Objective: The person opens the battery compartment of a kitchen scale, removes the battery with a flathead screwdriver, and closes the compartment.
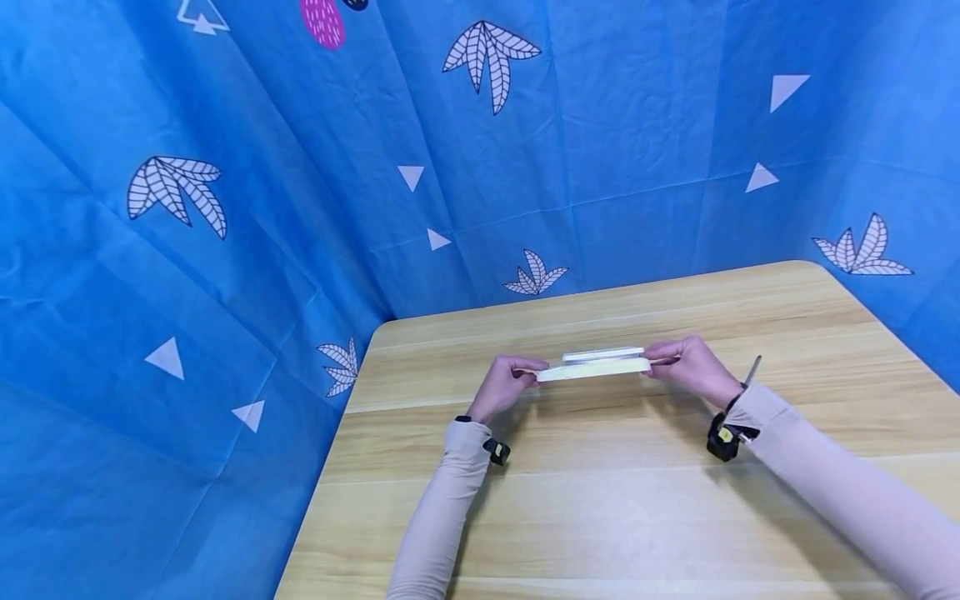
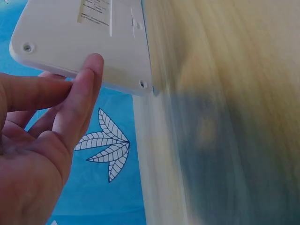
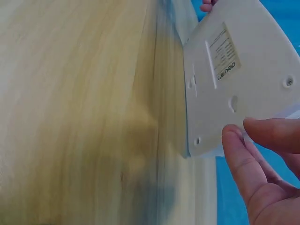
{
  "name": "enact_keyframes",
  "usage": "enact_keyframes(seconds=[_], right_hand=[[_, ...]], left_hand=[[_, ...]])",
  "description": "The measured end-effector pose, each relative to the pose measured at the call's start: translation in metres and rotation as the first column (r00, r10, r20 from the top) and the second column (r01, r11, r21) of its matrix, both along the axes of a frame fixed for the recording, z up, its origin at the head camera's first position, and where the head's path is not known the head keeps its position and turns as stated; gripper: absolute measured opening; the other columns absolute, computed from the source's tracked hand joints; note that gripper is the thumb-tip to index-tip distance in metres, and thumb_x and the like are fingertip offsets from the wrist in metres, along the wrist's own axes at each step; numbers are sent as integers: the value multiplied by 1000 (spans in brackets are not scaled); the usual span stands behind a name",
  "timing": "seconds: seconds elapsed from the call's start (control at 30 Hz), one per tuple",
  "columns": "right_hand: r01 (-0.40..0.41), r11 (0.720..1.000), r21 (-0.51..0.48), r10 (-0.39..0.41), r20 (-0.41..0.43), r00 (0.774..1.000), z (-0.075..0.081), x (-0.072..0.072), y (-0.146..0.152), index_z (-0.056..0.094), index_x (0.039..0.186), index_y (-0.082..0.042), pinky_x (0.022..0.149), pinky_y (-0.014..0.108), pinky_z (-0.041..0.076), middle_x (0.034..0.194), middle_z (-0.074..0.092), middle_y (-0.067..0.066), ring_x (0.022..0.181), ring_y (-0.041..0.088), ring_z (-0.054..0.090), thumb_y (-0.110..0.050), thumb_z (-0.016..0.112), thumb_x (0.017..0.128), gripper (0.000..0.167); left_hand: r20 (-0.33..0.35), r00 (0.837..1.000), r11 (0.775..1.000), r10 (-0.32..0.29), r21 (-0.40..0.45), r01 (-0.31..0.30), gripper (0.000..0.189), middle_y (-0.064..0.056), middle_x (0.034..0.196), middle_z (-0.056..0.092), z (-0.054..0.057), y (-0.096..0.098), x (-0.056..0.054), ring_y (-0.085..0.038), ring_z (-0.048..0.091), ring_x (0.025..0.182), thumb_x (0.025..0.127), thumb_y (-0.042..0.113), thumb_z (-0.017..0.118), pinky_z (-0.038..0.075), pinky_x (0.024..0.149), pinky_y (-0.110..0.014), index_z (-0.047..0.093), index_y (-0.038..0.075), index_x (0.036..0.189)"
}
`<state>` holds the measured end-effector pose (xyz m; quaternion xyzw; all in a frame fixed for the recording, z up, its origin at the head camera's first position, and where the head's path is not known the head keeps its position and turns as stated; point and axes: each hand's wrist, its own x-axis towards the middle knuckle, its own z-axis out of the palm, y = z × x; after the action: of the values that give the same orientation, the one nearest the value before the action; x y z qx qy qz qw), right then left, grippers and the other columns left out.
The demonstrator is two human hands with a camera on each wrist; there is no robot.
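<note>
Between the two hands, a white calculator point(image 1: 592, 369) is held above the wooden table, its near edge toward the head camera and a raised strip point(image 1: 602, 355) along its back. My left hand point(image 1: 504, 385) pinches its left end between thumb and fingers. At the right end, my right hand point(image 1: 693, 368) grips it the same way. Both wrist views show the underside, with corner screws, a printed label point(image 3: 225, 51) and a cover outline. The calculator's keys and front face are hidden from all views.
A light wood-grain table point(image 1: 600, 508) lies beneath the hands. Blue curtains point(image 1: 637, 150) with white leaf and triangle prints hang behind it and along its left side. Each wrist wears a small black camera point(image 1: 722, 437).
</note>
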<state>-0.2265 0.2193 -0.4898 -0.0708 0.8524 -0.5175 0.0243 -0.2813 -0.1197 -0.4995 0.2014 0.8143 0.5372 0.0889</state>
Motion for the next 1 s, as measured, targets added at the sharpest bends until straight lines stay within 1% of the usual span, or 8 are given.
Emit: enact_keyframes(seconds=[0.1,0.23,0.3,0.5,0.63,0.8,0.9,1.0], right_hand=[[6,1000,6,-5,-11,1000,-1,3,-2,69,121,8,82,14,61,134,62,34,116,46,68,-1,76,88,35],[19,1000,12,-20,31,999,-1,6,-4,69,121,9,79,14,59,134,63,33,118,47,67,-3,75,86,37],[27,1000,2,-27,77,997,-1,8,-5,68,123,8,79,14,57,135,63,31,122,45,65,-5,75,87,38],[22,987,-156,11,208,978,-3,8,-8,56,134,16,87,23,64,139,55,38,107,22,75,2,63,96,42],[22,983,-180,25,250,968,-3,9,-9,50,138,17,90,25,63,140,52,39,110,24,74,2,61,97,45],[2,994,-107,25,246,969,-6,10,-9,53,138,15,79,21,63,139,58,35,98,12,71,-3,65,94,48],[-21,1000,-19,25,214,977,-8,11,-10,59,134,13,78,20,56,140,60,31,107,22,66,-5,67,90,48],[-34,999,21,30,170,985,-11,13,-12,62,129,14,93,28,53,139,61,31,127,42,59,-4,67,87,46]], left_hand=[[9,999,998,33,-47,-32,32,-18,126,74,0,1,2,-26,75,98,91,-13,56,66,87,-39,78,0,110],[63,996,996,65,-58,-61,34,-16,130,72,0,3,6,-15,73,90,90,-11,53,65,92,-45,78,0,111],[72,993,994,89,-69,-84,34,-15,131,72,0,4,8,-17,73,93,88,-9,55,65,92,-43,79,1,110],[83,981,978,175,-126,-164,26,-13,125,75,-1,7,17,-19,71,103,89,1,63,57,81,-21,80,5,109],[171,970,984,173,-66,-164,27,-18,123,75,-4,9,18,-20,71,104,94,3,64,62,86,-26,75,0,119],[263,954,987,140,37,-155,42,-25,132,68,-9,11,20,-31,70,115,94,-5,59,64,92,-33,62,-5,135],[290,947,986,137,54,-159,47,-27,136,65,-12,13,23,-33,68,120,92,-7,56,64,92,-31,58,-5,139],[281,948,985,149,38,-166,51,-28,138,63,-13,14,27,-34,67,123,90,-5,56,64,92,-33,55,-4,141]])
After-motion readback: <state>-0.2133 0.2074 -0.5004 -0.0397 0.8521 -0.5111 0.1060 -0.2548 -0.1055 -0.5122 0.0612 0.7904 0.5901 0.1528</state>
